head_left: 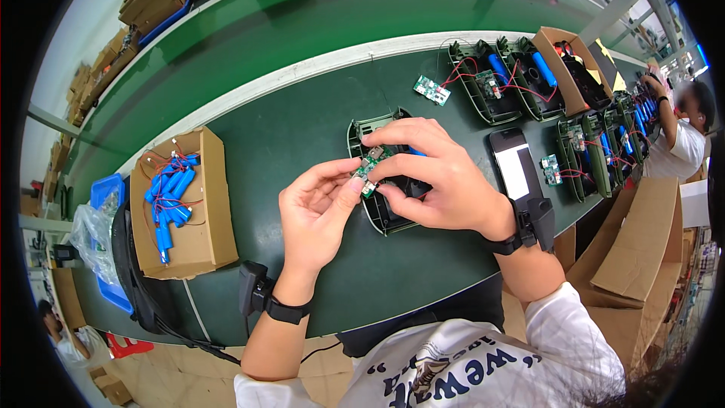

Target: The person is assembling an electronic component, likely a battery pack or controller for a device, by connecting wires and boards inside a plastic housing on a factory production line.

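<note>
A small green circuit board (371, 168) with metal connectors is gripped between both hands. My left hand (321, 208) pinches its left edge with thumb and fingertips. From the right, my right hand (438, 170) closes thumb and fingers on the board's other side. Directly beneath lies a dark green plastic housing (383, 221), partly hidden by my hands. A bit of blue, seemingly a battery cell (417, 152), shows inside it behind my right fingers.
At left stands a cardboard box (215, 211) of blue wired battery cells (172, 189). Several housings (489, 109) with red wires, a loose circuit board (432, 91) and a phone (515, 166) lie right. A co-worker (676, 132) is at far right; an open carton (634, 257) stands at the table's right edge.
</note>
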Action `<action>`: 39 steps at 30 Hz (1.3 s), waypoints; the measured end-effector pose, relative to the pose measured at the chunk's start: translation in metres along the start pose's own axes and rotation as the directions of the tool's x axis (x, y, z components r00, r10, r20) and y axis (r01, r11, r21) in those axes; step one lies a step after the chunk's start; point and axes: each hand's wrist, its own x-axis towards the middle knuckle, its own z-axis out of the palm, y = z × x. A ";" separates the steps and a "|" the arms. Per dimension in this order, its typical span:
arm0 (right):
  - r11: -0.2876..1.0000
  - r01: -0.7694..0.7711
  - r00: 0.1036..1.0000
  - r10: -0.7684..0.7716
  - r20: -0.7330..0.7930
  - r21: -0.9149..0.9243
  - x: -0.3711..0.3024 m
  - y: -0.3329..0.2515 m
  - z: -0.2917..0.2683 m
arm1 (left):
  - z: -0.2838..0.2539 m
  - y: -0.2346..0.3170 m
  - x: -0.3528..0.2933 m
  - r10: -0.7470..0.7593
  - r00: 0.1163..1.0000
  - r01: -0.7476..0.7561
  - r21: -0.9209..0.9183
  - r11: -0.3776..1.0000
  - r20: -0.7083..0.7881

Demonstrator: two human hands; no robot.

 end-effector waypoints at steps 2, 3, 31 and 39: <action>1.000 0.019 1.000 -0.019 -0.002 -0.021 0.001 0.000 0.002 | 0.000 0.000 0.000 -0.018 1.000 0.017 -0.041 0.999 -0.008; 1.000 0.019 1.000 -0.019 0.000 -0.022 0.000 0.000 0.002 | 0.001 0.000 0.000 -0.017 1.000 0.017 -0.043 0.999 -0.008; 0.938 0.240 0.960 -0.268 -0.082 -0.250 -0.007 0.003 0.022 | -0.001 -0.008 -0.004 -0.077 0.997 0.074 -0.088 0.993 -0.026; 0.955 0.219 0.966 -0.242 -0.097 -0.198 -0.005 0.004 0.020 | 0.000 -0.006 -0.002 -0.082 0.996 0.078 -0.144 0.987 -0.022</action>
